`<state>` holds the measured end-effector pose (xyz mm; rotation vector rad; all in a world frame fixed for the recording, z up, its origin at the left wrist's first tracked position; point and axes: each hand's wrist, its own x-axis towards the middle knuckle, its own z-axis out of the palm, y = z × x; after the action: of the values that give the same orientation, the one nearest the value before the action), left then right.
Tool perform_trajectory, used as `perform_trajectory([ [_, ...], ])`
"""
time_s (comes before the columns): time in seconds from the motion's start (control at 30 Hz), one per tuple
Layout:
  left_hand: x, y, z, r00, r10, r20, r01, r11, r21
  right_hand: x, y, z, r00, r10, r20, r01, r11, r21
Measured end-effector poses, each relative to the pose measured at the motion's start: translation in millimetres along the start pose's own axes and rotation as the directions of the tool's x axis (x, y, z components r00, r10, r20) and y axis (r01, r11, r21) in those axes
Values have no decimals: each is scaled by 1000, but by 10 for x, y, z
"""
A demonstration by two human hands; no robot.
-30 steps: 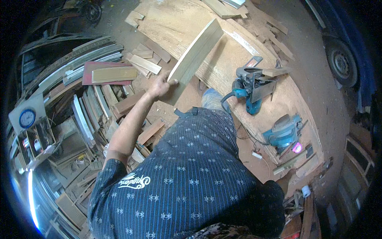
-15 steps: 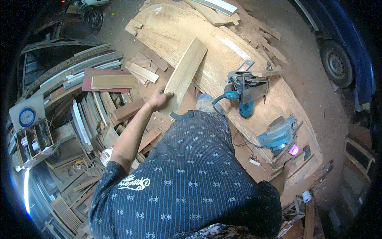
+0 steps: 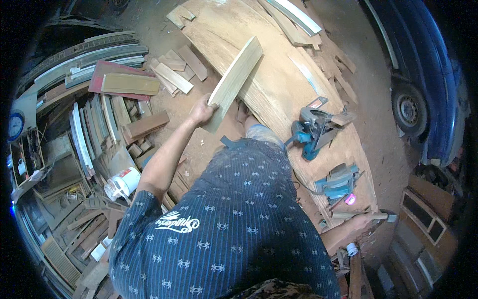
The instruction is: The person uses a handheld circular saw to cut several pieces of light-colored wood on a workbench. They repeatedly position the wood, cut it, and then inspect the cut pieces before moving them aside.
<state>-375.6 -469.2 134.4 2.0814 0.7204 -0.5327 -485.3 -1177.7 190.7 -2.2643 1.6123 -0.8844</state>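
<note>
My left hand (image 3: 203,110) is closed around the lower end of a pale wooden board (image 3: 235,79), held tilted beside the sawdust-covered worktable (image 3: 219,31). At the table's near right end, my right hand (image 3: 361,221) grips what looks like a hammer (image 3: 381,216), with a light wooden handle and a grey metal head at its right end. Nearest to that hand on the tabletop are a pink tape measure (image 3: 350,199) and a teal power tool like an electric planer (image 3: 338,182). Farther up the table rests a teal circular saw (image 3: 312,133).
Stacked boards and offcuts (image 3: 130,83) cover the floor at the left, with a white bucket (image 3: 124,181) among them. Several wood strips (image 3: 294,30) lie along the table's far edge. A blue vehicle (image 3: 438,89) stands at the right. A cord runs from the planer.
My right hand has moved out to the right from beside the table end, and the hammer now shows in it. My left hand still holds the board, slightly shifted. The view has turned somewhat.
</note>
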Motion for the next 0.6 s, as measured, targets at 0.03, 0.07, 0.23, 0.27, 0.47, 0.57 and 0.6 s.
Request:
perform_trajectory([
  [0.03,62,-7,-64,1000,12,1,-12,999,-35,-19,-251,-38,999,-26,18,25,997,78],
  [0.07,142,6,-139,1000,26,3,-26,997,-68,12,-512,-50,997,-56,54,47,986,161],
  [0.23,530,195,-491,989,124,-81,-116,989,97,115,-1913,71,911,-126,393,-98,858,504],
  [0.27,643,198,-553,977,182,-109,-160,970,182,-4,-2240,108,883,-130,451,-134,851,508],
  [0.47,1345,502,-677,927,274,-256,-201,940,277,-1333,-3925,312,651,-418,634,-185,723,666],
  [0.57,1783,493,-583,947,217,-237,-154,954,259,-1892,-4328,612,386,-685,618,258,723,640],
  [0.6,1926,415,-511,948,210,-238,-151,958,243,-2194,-4526,610,231,-698,678,211,716,665],
])
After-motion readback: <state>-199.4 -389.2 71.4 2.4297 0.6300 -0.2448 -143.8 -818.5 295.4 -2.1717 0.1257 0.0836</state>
